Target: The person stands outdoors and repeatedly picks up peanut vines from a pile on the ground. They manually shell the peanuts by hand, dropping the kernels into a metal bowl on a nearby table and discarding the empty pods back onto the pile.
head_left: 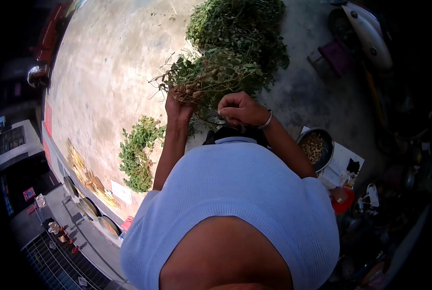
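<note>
My left hand (179, 110) is closed around the root end of a bunch of peanut plants (216, 72), held up in front of me. Brownish pods (189, 92) and thin roots hang about its fingers, partly hiding them. Just right of the bunch is my right hand (245, 110), its fingers curled in and thumb pressed to them; whatever it pinches is too small to make out. Beyond the bunch lies a big heap of leafy green plants (237, 24). To the right of my right forearm, a dark-rimmed bowl (329, 149) holds many picked peanuts (312, 146).
A smaller pile of green plants (141, 152) lies on the concrete floor (105, 63) to my left. At the right are a purple stool (336, 57), a parked scooter (368, 34) and a red dish (342, 200). Round flat trays (88, 207) stand at the lower left.
</note>
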Tool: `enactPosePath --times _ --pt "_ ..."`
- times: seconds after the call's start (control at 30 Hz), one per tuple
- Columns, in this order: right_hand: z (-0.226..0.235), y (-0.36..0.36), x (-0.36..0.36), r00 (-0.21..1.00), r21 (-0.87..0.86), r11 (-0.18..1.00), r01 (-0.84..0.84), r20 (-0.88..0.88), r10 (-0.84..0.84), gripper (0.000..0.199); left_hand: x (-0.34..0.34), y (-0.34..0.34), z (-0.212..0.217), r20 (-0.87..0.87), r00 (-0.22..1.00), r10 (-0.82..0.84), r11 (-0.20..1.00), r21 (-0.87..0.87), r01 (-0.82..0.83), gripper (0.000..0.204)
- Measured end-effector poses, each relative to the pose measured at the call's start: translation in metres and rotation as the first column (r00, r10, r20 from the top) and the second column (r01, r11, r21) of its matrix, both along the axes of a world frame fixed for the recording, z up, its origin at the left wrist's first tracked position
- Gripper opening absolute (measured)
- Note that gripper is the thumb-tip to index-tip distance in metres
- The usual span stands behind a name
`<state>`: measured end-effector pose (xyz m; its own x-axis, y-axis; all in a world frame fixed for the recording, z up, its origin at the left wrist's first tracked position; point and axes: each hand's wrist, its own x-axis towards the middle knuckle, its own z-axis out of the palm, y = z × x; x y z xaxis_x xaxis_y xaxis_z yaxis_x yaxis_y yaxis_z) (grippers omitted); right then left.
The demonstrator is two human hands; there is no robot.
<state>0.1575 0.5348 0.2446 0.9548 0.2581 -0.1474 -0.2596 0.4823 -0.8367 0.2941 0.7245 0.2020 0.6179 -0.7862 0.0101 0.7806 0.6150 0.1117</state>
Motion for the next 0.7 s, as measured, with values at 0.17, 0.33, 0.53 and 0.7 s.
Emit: enactPosePath --times 0.17,0.33,0.53,0.7 --pt "0.021 0.001 0.008 0.985 0.076 0.982 0.172 -0.032 -0.170 0.013 -0.010 -0.015 0.022 -0.027 0.953 0.302 0.756 0.616 -0.223 0.037" --pt "0.004 0.039 0.015 0.908 -0.094 0.908 0.408 0.150 -0.392 0.021 -0.016 -0.018 0.027 0.067 0.947 0.313 0.740 0.609 -0.287 0.034" --pt "0.011 0.052 0.014 0.791 -0.549 0.580 0.602 0.506 -0.343 0.020 -0.016 -0.007 0.024 0.193 0.939 0.283 0.763 0.549 -0.343 0.034" --pt "0.007 0.049 0.017 0.743 -0.728 0.174 0.663 0.613 -0.269 0.016 -0.016 0.000 0.015 0.193 0.933 0.303 0.782 0.509 -0.359 0.033"
